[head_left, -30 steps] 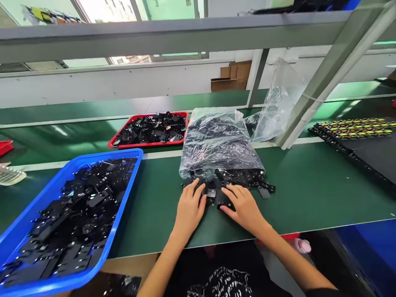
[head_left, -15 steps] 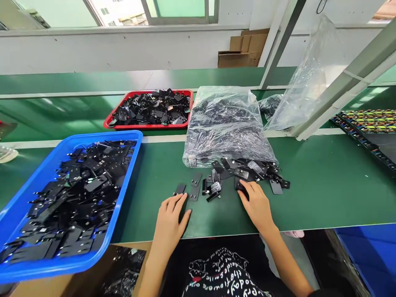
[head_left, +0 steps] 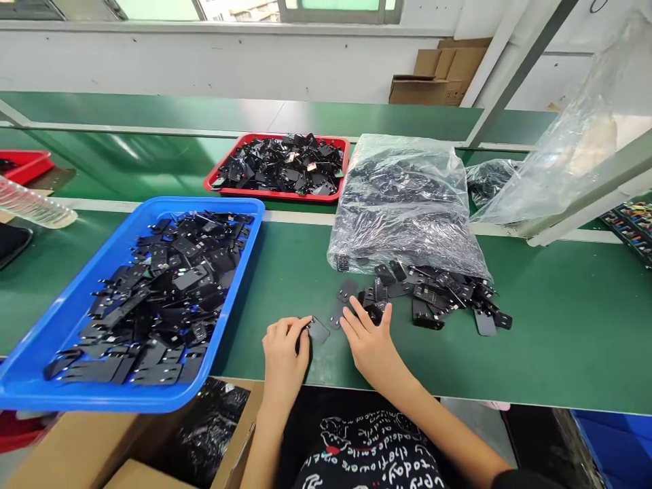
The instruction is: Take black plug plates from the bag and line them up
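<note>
My left hand (head_left: pixel 285 356) is closed, thumb and forefinger pinching the edge of a small flat black plate (head_left: pixel 319 331) at the table's near side. Just to the right, my right hand (head_left: pixel 374 346) is open with fingers spread and palm down. Its fingertips reach over two more black plates (head_left: pixel 347 290) and a few small black pieces (head_left: pixel 375 312), partly covering them. Beyond my right hand lies a loose heap of black plates (head_left: pixel 432 292), spilling along the front of a clear plastic bag (head_left: pixel 407 204) filled with more black parts.
A blue tray (head_left: pixel 257 234) heaped with black plates stands on the left of the green table (head_left: pixel 550 326). Behind it is a red tray (head_left: pixel 346 163) of black parts. A cardboard box (head_left: pixel 239 435) sits below the table edge. A metal post (head_left: pixel 585 210) rises at right.
My right hand has left the heap and moved left to the loose plates. My left hand has pinched a plate that lay by its fingertips. The view has shifted left.
</note>
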Tool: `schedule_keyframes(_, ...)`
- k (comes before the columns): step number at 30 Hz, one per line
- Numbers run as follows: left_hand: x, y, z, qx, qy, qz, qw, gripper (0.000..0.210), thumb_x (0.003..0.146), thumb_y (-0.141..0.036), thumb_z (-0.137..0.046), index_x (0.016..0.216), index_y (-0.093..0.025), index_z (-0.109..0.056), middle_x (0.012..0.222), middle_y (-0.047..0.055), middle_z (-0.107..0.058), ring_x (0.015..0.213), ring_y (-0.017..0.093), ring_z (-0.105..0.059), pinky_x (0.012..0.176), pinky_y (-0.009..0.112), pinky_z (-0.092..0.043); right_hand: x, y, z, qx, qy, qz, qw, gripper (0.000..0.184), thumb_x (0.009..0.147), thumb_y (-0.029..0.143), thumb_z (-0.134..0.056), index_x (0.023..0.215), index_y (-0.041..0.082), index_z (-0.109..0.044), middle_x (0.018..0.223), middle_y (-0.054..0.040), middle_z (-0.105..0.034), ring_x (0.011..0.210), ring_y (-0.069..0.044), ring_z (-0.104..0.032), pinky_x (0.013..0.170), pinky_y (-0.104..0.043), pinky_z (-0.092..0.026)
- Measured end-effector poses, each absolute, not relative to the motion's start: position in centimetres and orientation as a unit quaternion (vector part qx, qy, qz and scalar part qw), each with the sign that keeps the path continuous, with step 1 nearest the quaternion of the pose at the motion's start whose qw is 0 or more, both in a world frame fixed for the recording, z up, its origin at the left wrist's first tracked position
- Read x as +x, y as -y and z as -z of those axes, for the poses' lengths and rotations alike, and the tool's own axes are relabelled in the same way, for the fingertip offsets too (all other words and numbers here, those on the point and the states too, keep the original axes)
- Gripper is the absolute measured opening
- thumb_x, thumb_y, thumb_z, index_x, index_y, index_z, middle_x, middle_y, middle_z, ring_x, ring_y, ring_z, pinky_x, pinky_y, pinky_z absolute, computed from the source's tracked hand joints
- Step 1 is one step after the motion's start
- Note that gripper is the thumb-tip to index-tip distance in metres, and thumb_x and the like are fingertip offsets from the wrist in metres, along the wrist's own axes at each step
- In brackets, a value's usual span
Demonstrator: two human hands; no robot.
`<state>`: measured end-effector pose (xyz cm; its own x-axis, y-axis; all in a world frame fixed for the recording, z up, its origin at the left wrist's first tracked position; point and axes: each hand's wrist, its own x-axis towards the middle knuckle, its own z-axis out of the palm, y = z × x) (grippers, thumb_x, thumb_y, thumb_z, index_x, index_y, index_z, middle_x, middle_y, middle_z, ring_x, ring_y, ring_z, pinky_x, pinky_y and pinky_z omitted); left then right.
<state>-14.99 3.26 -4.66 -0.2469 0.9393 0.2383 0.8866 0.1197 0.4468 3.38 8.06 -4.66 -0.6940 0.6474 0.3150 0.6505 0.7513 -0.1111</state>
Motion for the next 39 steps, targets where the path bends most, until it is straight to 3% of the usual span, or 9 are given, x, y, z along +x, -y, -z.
schedule_keyframes(5,-16.6,-2.9,4.6,0.638,-0.713,-0.275,0.088,0.031,0.094,-0.019,-0.036,0.094,-0.025,-0.067,0.097,0.002,-0.065,0.098,0.019,-0.053,0.086,0.036,-0.041,4.1,-6.5,4.6,-0.31,0.931,-0.058,0.187,0.037,0.091,0.004,-0.04,0.124,0.006,-0.057,0.111,-0.0142,-0.061,0.13,-0.029,-0.04,0.113,-0.056,-0.029)
schedule_keyframes(7,-16.5,-2.5,4.3,0.646,-0.705,-0.275,0.101,0.028,0.094,-0.021,-0.038,0.101,-0.025,-0.065,0.101,0.002,-0.065,0.102,0.019,-0.052,0.09,0.037,-0.04,4.0,-6.0,4.4,-0.319,0.925,-0.083,0.19,0.035,0.092,0.006,-0.041,0.124,0.004,-0.056,0.11,-0.0153,-0.06,0.119,-0.028,-0.05,0.105,-0.046,-0.043)
schedule_keyframes(10,-15.7,-1.8,3.8,0.67,-0.689,-0.247,0.122,0.03,0.092,-0.026,-0.046,0.119,-0.025,-0.057,0.112,0.004,-0.062,0.109,0.022,-0.05,0.095,0.04,-0.038,3.2,-5.0,4.3,-0.336,0.918,-0.09,0.189,0.035,0.094,0.009,-0.04,0.125,0.005,-0.056,0.118,-0.0185,-0.057,0.104,-0.028,-0.055,0.091,-0.044,-0.051)
schedule_keyframes(15,-15.5,-0.9,4.1,0.697,-0.683,-0.194,0.1,0.048,0.089,-0.036,-0.055,0.134,-0.025,-0.046,0.121,0.008,-0.057,0.114,0.025,-0.049,0.098,0.042,-0.038,2.4,-3.8,4.0,-0.328,0.899,-0.177,0.232,0.039,0.093,0.01,-0.042,0.131,0.007,-0.05,0.127,-0.0147,-0.056,0.107,-0.024,-0.054,0.093,-0.038,-0.051)
schedule_keyframes(18,-16.0,-0.7,4.5,0.702,-0.679,-0.197,0.086,0.047,0.091,-0.036,-0.052,0.137,-0.026,-0.044,0.12,0.007,-0.058,0.112,0.023,-0.051,0.096,0.039,-0.04,3.3,-5.1,3.3,-0.335,0.885,-0.194,0.26,0.031,0.096,0.015,-0.042,0.122,0.014,-0.058,0.12,-0.0085,-0.062,0.106,-0.019,-0.054,0.095,-0.034,-0.05)
schedule_keyframes(22,-15.5,-1.0,4.7,0.707,-0.673,-0.196,0.089,0.062,0.089,-0.041,-0.056,0.144,-0.025,-0.032,0.126,0.008,-0.055,0.116,0.024,-0.048,0.097,0.039,-0.039,4.8,-9.3,2.4,-0.396,0.882,-0.096,0.236,0.027,0.098,0.021,-0.045,0.119,0.014,-0.061,0.123,-0.0115,-0.061,0.108,-0.027,-0.052,0.093,-0.046,-0.045)
schedule_keyframes(26,-13.8,-1.9,5.0,0.704,-0.682,-0.193,0.05,0.064,0.084,-0.045,-0.063,0.139,-0.021,-0.04,0.122,0.011,-0.056,0.113,0.027,-0.05,0.096,0.041,-0.038,3.7,-12.9,2.3,-0.385,0.905,-0.054,0.172,0.036,0.094,0.014,-0.048,0.13,0.009,-0.053,0.133,-0.0166,-0.053,0.125,-0.034,-0.043,0.101,-0.058,-0.035)
schedule_keyframes(32,-16.4,-2.3,5.0,0.737,-0.653,-0.155,0.08,0.049,0.086,-0.042,-0.06,0.13,-0.022,-0.049,0.117,0.009,-0.058,0.105,0.025,-0.051,0.088,0.037,-0.041,2.0,-11.4,2.7,-0.323,0.938,-0.017,0.12,0.035,0.086,-0.002,-0.042,0.115,0.006,-0.061,0.102,-0.0145,-0.063,0.117,-0.029,-0.05,0.114,-0.059,-0.017)
schedule_keyframes(39,-19.6,-1.2,4.7,0.754,-0.634,-0.151,0.081,0.05,0.084,-0.04,-0.064,0.131,-0.026,-0.05,0.114,0.006,-0.057,0.102,0.023,-0.051,0.086,0.036,-0.04,1.1,-7.3,3.7,-0.333,0.928,-0.051,0.158,0.011,0.092,0.011,-0.055,0.099,0.011,-0.062,0.084,-0.0057,-0.056,0.084,-0.021,-0.055,0.105,-0.044,-0.041)
